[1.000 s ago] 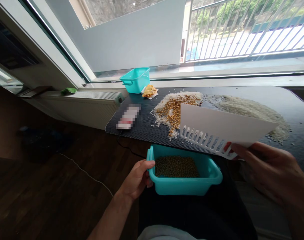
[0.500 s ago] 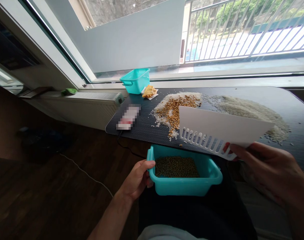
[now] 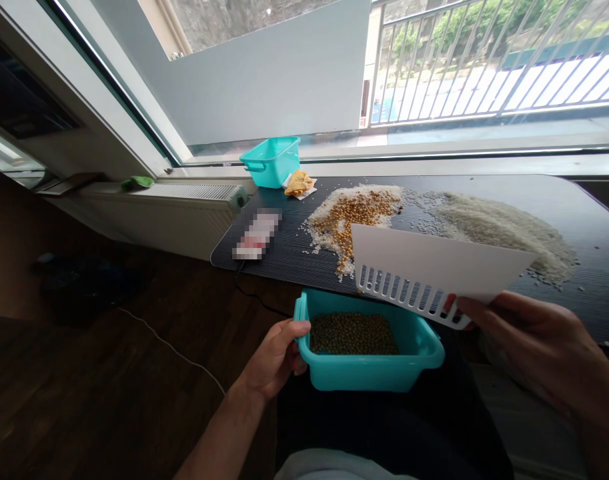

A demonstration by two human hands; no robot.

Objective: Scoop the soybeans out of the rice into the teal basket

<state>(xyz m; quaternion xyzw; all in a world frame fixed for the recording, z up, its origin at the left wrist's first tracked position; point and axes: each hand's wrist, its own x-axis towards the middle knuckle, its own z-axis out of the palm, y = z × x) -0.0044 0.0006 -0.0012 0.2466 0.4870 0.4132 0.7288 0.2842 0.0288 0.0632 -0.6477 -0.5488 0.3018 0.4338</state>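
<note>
My left hand (image 3: pixel 277 357) grips the left rim of a turquoise plastic bin (image 3: pixel 369 375) below the table edge, thumb over the top. Small greenish-brown beans (image 3: pixel 354 333) cover the bin's floor. In my right hand (image 3: pixel 524 330) is a white slotted plastic sheet (image 3: pixel 439 260), pinched by its lower right corner and tilted above the table's front edge. Its row of slots faces down, over the back rim of the bin. Behind the sheet lies a pile of yellow soybeans (image 3: pixel 364 207) mixed with white grains, partly hidden by it. A mound of white rice (image 3: pixel 504 220) spreads to the right.
The dark table (image 3: pixel 579 200) stands against the window. A second turquoise bin (image 3: pixel 277 163) is at its back left, beside a crumpled yellow item on white paper (image 3: pixel 300 183). A blurred-out item (image 3: pixel 258 235) with a cable lies at the left edge. A radiator (image 3: pixel 194 207) is farther left.
My right hand has brought the slotted sheet slightly down and to the left, nearer the bin's back rim. My left hand and the bin have hardly moved.
</note>
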